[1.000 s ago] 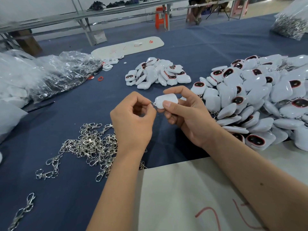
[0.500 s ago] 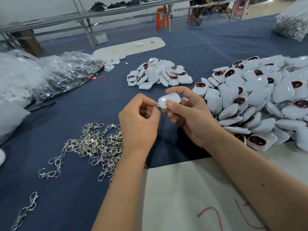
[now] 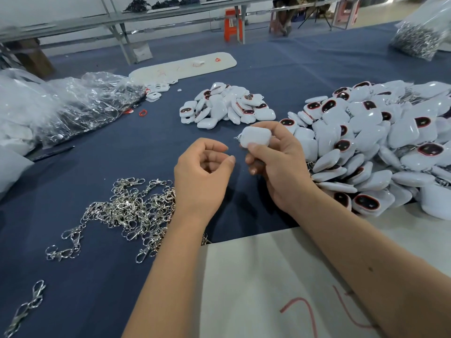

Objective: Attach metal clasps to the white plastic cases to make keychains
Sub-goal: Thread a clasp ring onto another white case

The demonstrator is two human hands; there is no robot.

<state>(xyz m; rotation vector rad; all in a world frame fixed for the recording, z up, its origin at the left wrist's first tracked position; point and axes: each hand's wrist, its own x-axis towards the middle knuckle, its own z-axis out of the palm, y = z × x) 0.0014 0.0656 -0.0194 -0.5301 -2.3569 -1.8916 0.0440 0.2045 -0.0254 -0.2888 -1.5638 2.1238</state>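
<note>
Two bare hands hover above the blue-covered desk [image 3: 317,59]. The right hand [image 3: 275,167] pinches one white plastic case [image 3: 256,139] between thumb and curled fingers, lifted off the cloth, with a small bit of metal showing at the case's left edge; how it is fastened is too small to tell. The left hand [image 3: 202,176] sits just beside it, apart from the case, its fingers loosely curled, thumb and forefinger near each other and nothing visible between them.

Left of the left wrist lies a tangled heap of metal clasps [image 3: 131,211] on the cloth, with a few strays, one chained pair [image 3: 66,245] nearer the front and another clasp [image 3: 26,308] by the bottom-left corner. Right of the right hand spreads a large pile of white cases [image 3: 390,147], many showing dark oval windows ringed in red. A smaller pile of cases [image 3: 227,106] rests farther back, beyond the hands. A crumpled clear plastic bag [image 3: 92,101] lies at the left, and a small red ring [image 3: 143,112] sits on the cloth beside it. A white oblong board [image 3: 183,67] lies at the back of the desk, and a bag of metal parts [image 3: 419,37] stands at the far right corner. Under the forearms is a pale sheet [image 3: 256,289] marked with red strokes.
</note>
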